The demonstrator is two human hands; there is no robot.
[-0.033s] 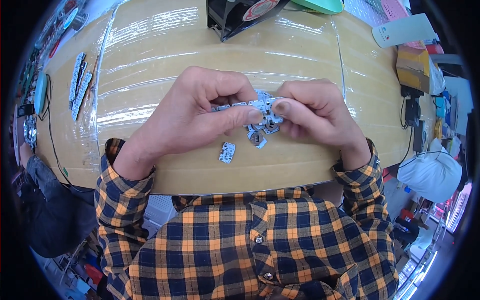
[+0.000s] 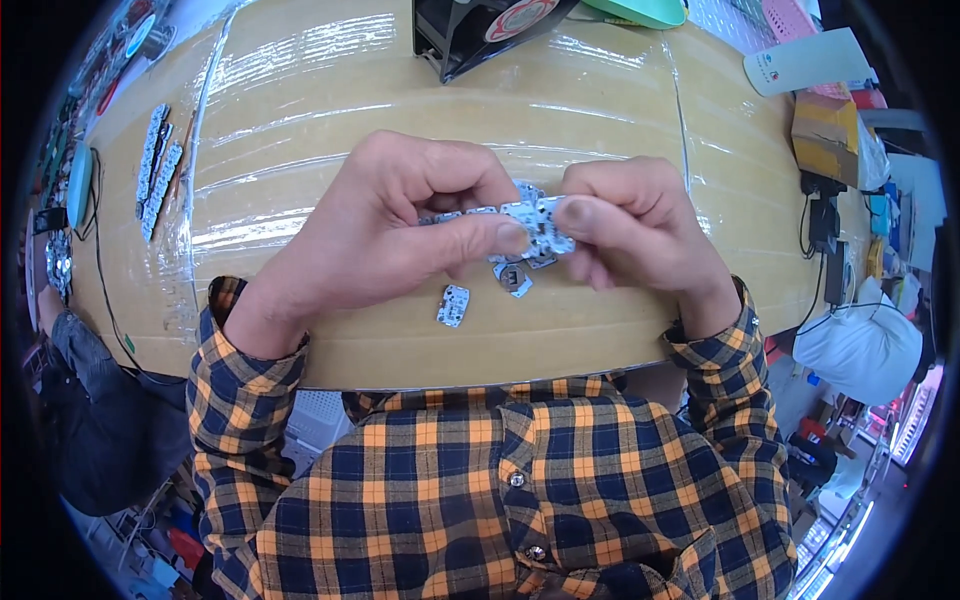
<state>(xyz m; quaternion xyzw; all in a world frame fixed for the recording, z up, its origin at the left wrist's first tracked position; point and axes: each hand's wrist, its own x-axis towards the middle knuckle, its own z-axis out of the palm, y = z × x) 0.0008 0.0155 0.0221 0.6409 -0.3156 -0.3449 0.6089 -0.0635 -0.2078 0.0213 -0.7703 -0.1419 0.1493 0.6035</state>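
Right thumb's shifted a hair outward since the last frame, and less of the stuff under the fingers shows now; the left hand [image 2: 400,220] has barely budged. White circuit-board strip [image 2: 515,210] is up between the two hands; left fingers are closed on it, thumb flat on top and the index curled round behind; right hand [image 2: 640,220] has its thumb and bent index closed in on the strip's right end, the other fingers tucked below, and I can't tell exactly how they sit.

Just on the body side of the left thumb tip there's a small board with a round grey disc [image 2: 514,280] on it, partly under other bits; a loose little circuit board [image 2: 453,306] lies on the brown tabletop [image 2: 380,355], below the left thumb and apart from the rest; more white boards [image 2: 530,188] poke out just beyond the fingertips.

Well off to the left of the fingers, a few long speckled strips [image 2: 163,185] lie side by side; far beyond the fingertips sit a black open-sided holder [image 2: 440,45] and a green tray [image 2: 645,10]; way out past the right knuckles, a pale bottle [image 2: 808,62] lies by a cardboard box [image 2: 825,135].
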